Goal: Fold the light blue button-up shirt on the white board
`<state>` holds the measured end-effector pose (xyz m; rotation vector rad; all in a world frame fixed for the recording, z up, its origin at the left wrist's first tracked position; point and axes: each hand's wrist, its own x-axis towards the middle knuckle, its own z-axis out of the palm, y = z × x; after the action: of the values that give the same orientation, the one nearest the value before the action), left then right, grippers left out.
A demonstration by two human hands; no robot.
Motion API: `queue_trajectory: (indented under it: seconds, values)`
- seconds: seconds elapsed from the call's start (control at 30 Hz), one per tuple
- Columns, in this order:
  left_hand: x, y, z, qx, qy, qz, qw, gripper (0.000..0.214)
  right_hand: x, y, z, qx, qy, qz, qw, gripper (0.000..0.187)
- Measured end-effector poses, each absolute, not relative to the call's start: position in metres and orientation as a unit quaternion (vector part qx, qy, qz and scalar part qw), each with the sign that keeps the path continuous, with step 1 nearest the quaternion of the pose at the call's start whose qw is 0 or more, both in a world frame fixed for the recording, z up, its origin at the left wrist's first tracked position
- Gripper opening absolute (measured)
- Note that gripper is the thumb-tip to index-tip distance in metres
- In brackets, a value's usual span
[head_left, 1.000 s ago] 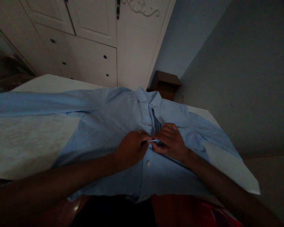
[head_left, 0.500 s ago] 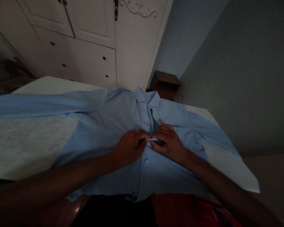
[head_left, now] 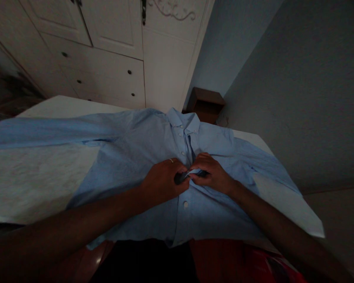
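A light blue button-up shirt (head_left: 144, 149) lies face up with its sleeves spread to both sides and its collar away from me. At the middle of its front, my left hand (head_left: 165, 181) pinches the placket edge. My right hand (head_left: 211, 173) grips the facing edge of the same placket, fingertips nearly meeting the left ones. The cloth between them is lifted into a fold. Below the hands a white button (head_left: 185, 204) shows. The front gapes slightly just above them. Any button between my fingertips is hidden.
The shirt rests on a white table (head_left: 41, 177), its sleeve at left running past the frame edge. Behind stands a white cabinet (head_left: 168, 67) with dark knobs. A small brown wooden box-like stand (head_left: 206, 102) sits by the grey wall. Something red (head_left: 221, 259) lies below the table's front edge.
Both hands have shifted slightly to the right, still pinching the placket. The fold between them is tilted more, and the shirt's lower front has moved a little right with them.
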<state>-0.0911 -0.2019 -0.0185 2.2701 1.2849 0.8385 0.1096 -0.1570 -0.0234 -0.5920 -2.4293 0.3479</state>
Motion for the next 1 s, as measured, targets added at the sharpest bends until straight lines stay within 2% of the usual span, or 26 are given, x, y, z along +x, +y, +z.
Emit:
queue_trajectory:
  seconds: [0.17, 0.6, 1.0]
  values:
    - [-0.094, -0.198, -0.021, 0.839, 0.417, 0.285, 0.200, 0.012, 0.114, -0.154, -0.022, -0.220, -0.926, 0.144, 0.270, 0.018]
    - [-0.096, -0.199, -0.015, 0.834, 0.427, 0.264, 0.229, 0.017, 0.119, -0.158, -0.012, -0.217, -0.942, 0.184, 0.180, 0.022]
    - [-0.097, -0.199, -0.016, 0.845, 0.416, 0.259, 0.214, 0.018, 0.119, -0.159, -0.012, -0.204, -0.949, 0.151, 0.187, 0.023]
